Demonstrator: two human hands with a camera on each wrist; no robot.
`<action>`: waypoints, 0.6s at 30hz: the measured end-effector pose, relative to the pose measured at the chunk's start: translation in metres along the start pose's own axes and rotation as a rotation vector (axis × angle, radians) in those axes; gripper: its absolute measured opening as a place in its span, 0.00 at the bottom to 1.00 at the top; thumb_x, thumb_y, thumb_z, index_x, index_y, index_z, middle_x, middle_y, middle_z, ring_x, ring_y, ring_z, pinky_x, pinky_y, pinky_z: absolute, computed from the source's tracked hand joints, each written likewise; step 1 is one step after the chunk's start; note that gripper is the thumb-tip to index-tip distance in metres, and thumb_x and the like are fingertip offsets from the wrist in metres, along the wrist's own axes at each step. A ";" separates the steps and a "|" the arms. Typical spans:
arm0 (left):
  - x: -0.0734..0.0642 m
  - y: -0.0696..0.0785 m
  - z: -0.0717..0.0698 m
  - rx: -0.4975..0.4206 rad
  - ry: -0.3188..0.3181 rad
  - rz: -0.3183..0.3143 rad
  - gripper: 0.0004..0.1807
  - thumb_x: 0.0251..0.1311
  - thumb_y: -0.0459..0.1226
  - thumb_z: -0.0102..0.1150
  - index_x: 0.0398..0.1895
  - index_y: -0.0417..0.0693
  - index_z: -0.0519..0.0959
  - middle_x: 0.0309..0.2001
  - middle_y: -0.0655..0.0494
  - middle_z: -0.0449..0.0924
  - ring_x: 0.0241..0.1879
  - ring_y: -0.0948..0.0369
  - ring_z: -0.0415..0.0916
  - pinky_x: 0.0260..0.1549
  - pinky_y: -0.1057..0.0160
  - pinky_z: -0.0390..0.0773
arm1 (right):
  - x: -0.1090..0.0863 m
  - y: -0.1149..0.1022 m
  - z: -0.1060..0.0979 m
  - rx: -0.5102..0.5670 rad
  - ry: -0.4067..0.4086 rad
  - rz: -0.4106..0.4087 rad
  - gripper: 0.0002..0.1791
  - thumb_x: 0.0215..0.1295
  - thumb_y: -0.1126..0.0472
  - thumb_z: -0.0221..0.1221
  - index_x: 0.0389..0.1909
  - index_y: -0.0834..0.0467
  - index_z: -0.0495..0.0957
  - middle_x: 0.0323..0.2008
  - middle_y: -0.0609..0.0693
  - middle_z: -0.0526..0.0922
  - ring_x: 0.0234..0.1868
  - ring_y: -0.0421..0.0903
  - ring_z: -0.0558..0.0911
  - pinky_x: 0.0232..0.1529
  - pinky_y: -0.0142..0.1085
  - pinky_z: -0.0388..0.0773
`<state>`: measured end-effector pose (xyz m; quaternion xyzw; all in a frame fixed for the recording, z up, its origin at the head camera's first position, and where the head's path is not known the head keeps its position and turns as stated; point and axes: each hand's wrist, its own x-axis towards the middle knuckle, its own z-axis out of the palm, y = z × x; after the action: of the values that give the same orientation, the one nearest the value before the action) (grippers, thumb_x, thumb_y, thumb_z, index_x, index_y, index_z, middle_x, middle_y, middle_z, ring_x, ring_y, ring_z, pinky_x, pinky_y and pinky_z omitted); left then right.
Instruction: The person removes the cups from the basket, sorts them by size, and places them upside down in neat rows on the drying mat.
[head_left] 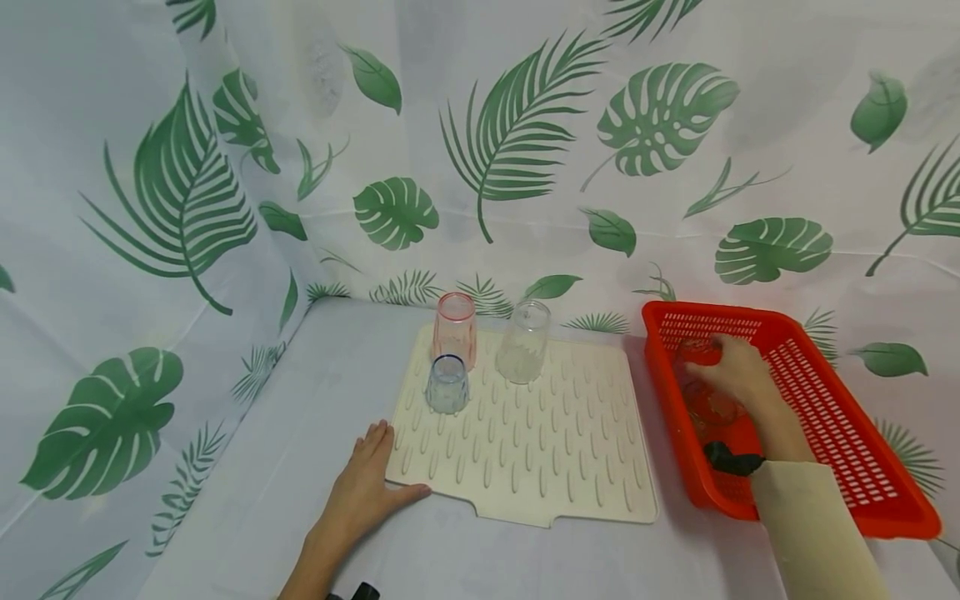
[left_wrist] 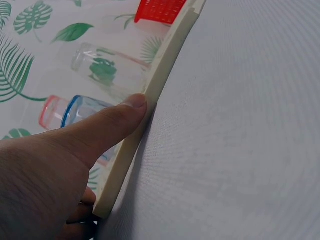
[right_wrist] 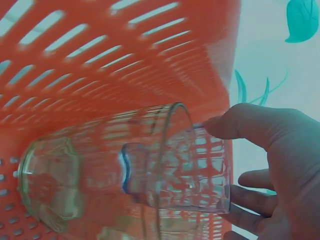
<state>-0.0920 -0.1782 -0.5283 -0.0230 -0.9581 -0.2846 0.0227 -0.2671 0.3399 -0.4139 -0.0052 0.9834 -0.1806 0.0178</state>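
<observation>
My left hand is at the near left corner of a cream drying mat. Its thumb lies on the front edge; the straight fingers touch the left edge. On the mat stand a tall pink-rimmed glass, a tall clear glass and a short blue-rimmed glass. Inside a red basket, my right hand holds the base end of a faceted glass between thumb and fingers. In the right wrist view, its blue rim end lies within or behind a larger clear glass.
The basket's slotted wall rises around the glasses in it. Behind the table stands a leaf-patterned curtain, which also covers the left side. A pale cloth covers the table. A dark wrist device sits at my right sleeve.
</observation>
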 end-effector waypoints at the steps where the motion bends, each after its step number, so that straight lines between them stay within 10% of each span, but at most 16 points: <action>1: 0.000 0.000 0.000 -0.001 -0.003 -0.001 0.62 0.37 0.68 0.64 0.70 0.37 0.57 0.72 0.41 0.53 0.73 0.47 0.47 0.71 0.47 0.51 | -0.001 -0.001 -0.001 0.003 0.012 -0.001 0.53 0.51 0.46 0.66 0.68 0.72 0.51 0.56 0.74 0.65 0.50 0.71 0.68 0.47 0.69 0.70; 18: -0.001 0.001 0.000 0.010 0.001 0.017 0.62 0.38 0.68 0.63 0.69 0.35 0.57 0.72 0.40 0.53 0.73 0.46 0.47 0.71 0.46 0.52 | -0.018 -0.024 -0.032 0.047 0.166 0.003 0.51 0.56 0.43 0.61 0.70 0.68 0.49 0.60 0.73 0.59 0.55 0.69 0.60 0.46 0.69 0.71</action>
<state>-0.0909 -0.1779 -0.5276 -0.0309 -0.9593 -0.2795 0.0257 -0.2499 0.3296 -0.3751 0.0118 0.9769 -0.2034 -0.0636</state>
